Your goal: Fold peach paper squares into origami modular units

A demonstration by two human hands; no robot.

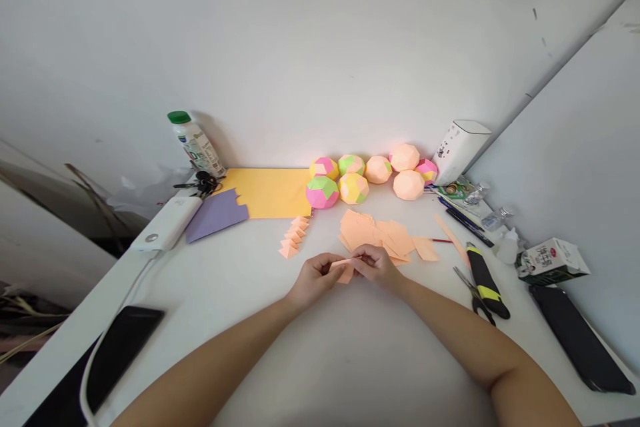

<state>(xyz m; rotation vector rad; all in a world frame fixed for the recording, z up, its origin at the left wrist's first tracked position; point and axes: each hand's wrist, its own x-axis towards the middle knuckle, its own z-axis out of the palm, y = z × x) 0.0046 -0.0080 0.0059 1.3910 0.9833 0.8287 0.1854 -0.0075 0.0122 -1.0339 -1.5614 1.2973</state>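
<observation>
Between my two hands is a small piece of peach paper (pixel 343 273), partly folded and lifted just above the white table. My left hand (pixel 319 275) pinches its left side with thumb and fingers. At its upper right edge my right hand (pixel 376 267) is closed on the same paper. Just behind my right hand lies a loose pile of peach paper pieces (pixel 361 229). A row of folded peach paper units (pixel 294 238) stands to the left of the pile. Farther back, several faceted paper balls (pixel 323 192) in pink, yellow, green and peach sit by the wall.
On the left are yellow paper (pixel 273 193), purple paper (pixel 216 216), a bottle (pixel 197 143), keys (pixel 204 181), a white power bank (pixel 167 223) with its cable, and a black device (pixel 127 340). Scissors (pixel 473 293), a utility knife (pixel 486 280), a milk carton (pixel 553 260) and a phone (pixel 580 337) lie right.
</observation>
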